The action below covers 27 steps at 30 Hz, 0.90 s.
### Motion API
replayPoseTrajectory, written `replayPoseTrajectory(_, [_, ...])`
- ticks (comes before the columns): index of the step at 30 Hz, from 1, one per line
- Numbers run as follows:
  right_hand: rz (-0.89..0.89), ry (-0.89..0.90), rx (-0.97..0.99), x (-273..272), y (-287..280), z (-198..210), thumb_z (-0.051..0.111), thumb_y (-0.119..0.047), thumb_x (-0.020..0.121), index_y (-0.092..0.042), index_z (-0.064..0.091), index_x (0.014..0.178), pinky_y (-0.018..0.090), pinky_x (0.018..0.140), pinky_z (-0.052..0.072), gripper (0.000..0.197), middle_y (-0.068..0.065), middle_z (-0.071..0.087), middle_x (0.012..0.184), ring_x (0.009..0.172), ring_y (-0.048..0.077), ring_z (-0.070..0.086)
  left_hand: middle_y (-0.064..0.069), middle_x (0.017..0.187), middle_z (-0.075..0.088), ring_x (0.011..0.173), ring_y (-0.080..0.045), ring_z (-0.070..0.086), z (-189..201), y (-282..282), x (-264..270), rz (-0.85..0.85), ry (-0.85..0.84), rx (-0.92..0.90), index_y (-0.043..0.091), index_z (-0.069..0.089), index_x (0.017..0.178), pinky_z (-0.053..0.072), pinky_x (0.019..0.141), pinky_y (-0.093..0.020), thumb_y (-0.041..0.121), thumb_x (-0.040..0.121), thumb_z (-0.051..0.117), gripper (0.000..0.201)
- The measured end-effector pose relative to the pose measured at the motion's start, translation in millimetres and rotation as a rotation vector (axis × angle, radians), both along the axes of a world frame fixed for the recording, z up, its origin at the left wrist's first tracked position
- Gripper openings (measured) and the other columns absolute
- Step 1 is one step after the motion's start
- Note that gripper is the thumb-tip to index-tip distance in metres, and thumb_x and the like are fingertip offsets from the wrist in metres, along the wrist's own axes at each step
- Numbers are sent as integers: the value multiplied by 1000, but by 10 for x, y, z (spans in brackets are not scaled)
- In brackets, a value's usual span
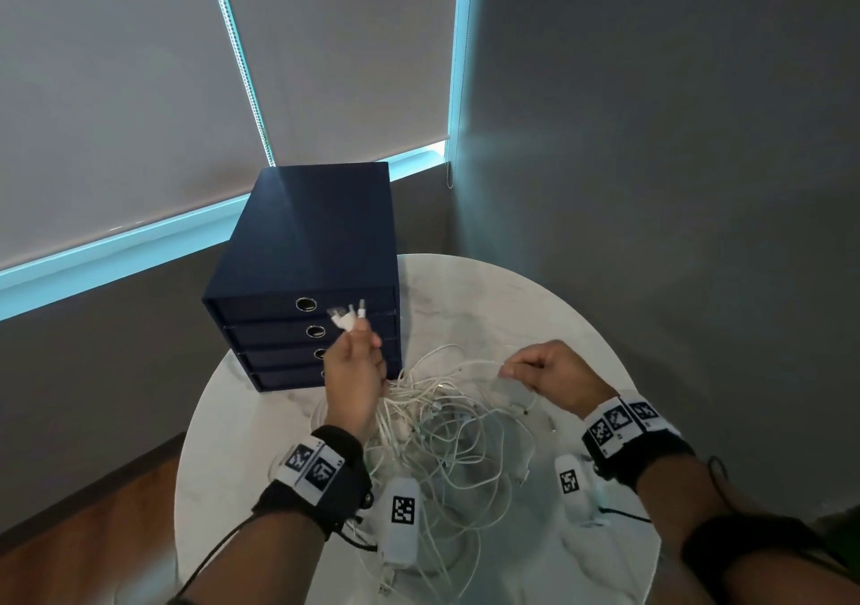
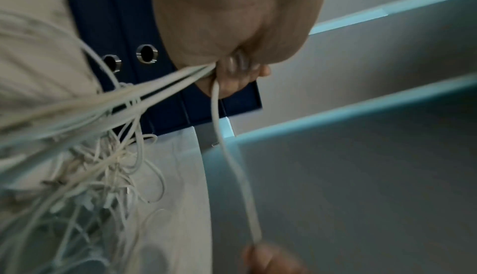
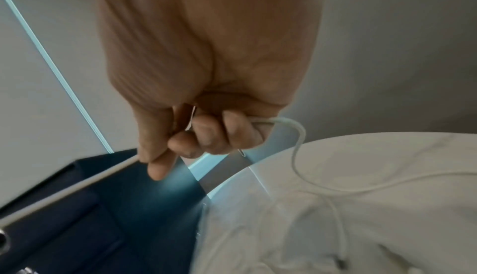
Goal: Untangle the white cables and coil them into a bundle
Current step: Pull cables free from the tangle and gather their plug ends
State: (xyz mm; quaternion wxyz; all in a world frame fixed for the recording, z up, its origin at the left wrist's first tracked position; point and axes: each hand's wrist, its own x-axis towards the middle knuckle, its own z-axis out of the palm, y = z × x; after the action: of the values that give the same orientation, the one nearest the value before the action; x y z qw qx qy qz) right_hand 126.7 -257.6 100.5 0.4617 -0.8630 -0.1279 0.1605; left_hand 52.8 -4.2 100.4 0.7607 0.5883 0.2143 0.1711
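Note:
A tangle of white cables (image 1: 442, 423) lies on the round white table (image 1: 526, 306). My left hand (image 1: 356, 362) is raised in front of the drawer box and grips several cable ends, whose plugs (image 1: 346, 318) stick up above the fingers. Taut strands run from that fist (image 2: 232, 68) down to the heap (image 2: 103, 166). My right hand (image 1: 535, 367) is over the heap's right side and pinches a single white cable (image 3: 296, 133). This strand stretches leftward (image 3: 77, 184) from the curled fingers (image 3: 211, 135), and one strand (image 2: 232, 166) joins both hands.
A dark blue box of drawers (image 1: 307, 278) with metal ring pulls stands at the table's back left. Grey blinds and a wall close the corner behind. Two white tagged devices (image 1: 402, 520) (image 1: 572, 488) hang under my wrists. Wooden floor (image 1: 93, 534) shows left of the table.

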Motion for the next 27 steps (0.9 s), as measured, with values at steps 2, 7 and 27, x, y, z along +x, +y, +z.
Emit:
replayPoseTrajectory(2, [1, -48, 49, -14, 139, 160, 72, -19, 86, -17, 78, 77, 23, 59, 41, 11, -10, 58, 49, 47, 2, 47, 11, 53, 40, 48, -11, 35, -60, -144, -10, -91, -32, 259, 16, 57, 78, 31, 44, -25, 39, 105, 44, 38])
replayPoseTrajectory(7, [162, -112, 25, -155, 553, 446, 70, -18, 87, -11, 75, 73, 16, 56, 39, 17, -15, 56, 45, 44, -1, 48, 2, 67, 69, 59, -12, 61, -40, -434, -1, -241, -94, 437, 23, 74, 88, 49, 59, -29, 36, 103, 51, 30])
replayPoseTrajectory(27, [-406, -61, -258, 198, -1427, 67, 73, -14, 86, -4, 77, 97, 28, 87, 43, 16, 8, 72, 94, 91, 19, 63, -1, 58, 43, 45, -13, 29, -131, -184, 55, -192, 73, 168, 11, 73, 96, 26, 44, -24, 4, 98, 55, 20])
